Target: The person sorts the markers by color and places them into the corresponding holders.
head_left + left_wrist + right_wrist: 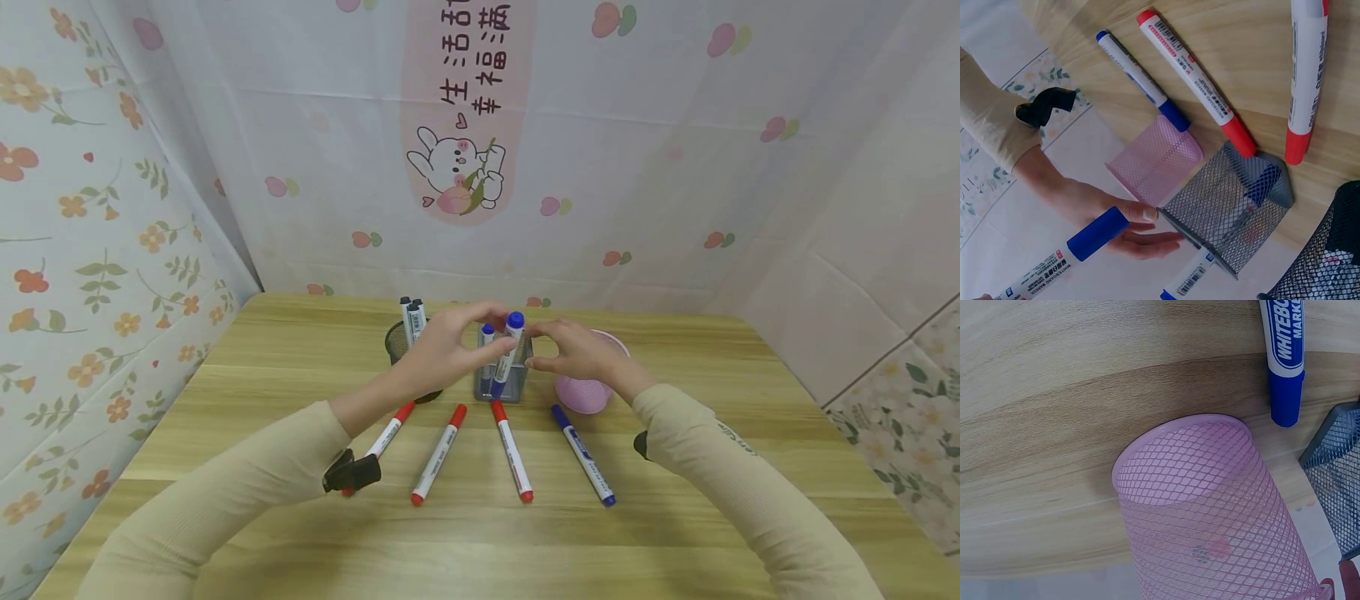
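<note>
My left hand (450,346) pinches a blue-capped whiteboard marker (507,357), held tilted over the grey mesh pen holder (1225,200). Another blue marker (487,335) stands inside that holder. At the holder's right side is my right hand (577,350), its thumb and loosely bent fingers at the rim. A pink mesh cup (1204,512) stands under the right hand. Left of the grey holder, a black mesh cup (393,342) holds several black-capped markers (412,317), partly hidden by my left arm.
In front of the holders, red markers (438,454) and a blue marker (583,455) lie on the wooden table (480,558). One red marker (390,433) is partly covered by the left forearm. A printed cloth (337,150) hangs behind the table.
</note>
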`<state>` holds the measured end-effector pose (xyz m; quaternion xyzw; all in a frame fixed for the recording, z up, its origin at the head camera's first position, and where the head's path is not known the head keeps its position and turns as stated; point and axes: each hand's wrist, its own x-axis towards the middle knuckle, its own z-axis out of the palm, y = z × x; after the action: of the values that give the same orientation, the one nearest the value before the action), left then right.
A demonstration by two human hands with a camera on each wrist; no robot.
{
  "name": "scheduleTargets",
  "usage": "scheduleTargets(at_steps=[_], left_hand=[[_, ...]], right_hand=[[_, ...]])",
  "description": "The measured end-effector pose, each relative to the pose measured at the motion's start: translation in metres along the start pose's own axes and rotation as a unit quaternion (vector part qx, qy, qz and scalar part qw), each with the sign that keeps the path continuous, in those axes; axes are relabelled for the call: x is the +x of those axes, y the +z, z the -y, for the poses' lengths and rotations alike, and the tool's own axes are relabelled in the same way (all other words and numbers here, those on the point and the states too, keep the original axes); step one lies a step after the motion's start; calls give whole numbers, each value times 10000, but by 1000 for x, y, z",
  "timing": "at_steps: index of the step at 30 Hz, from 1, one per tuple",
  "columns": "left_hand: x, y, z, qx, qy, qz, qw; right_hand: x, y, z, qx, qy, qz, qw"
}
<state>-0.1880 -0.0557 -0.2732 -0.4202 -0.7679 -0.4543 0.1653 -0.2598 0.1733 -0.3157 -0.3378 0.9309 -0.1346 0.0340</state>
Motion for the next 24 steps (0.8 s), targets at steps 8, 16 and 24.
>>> scheduleTargets(at_steps=[8, 16, 24], left_hand=[[15, 1, 2, -84, -199, -129, 9997], [26, 3, 6, 56, -436, -204, 9988], [35, 5, 11, 76, -432, -300, 9986]], right_hand=[[1, -1, 0, 47, -123, -19, 9999], [1, -1, 0, 18, -193, -12, 9998], [1, -2, -1, 32, -269, -39, 9996]])
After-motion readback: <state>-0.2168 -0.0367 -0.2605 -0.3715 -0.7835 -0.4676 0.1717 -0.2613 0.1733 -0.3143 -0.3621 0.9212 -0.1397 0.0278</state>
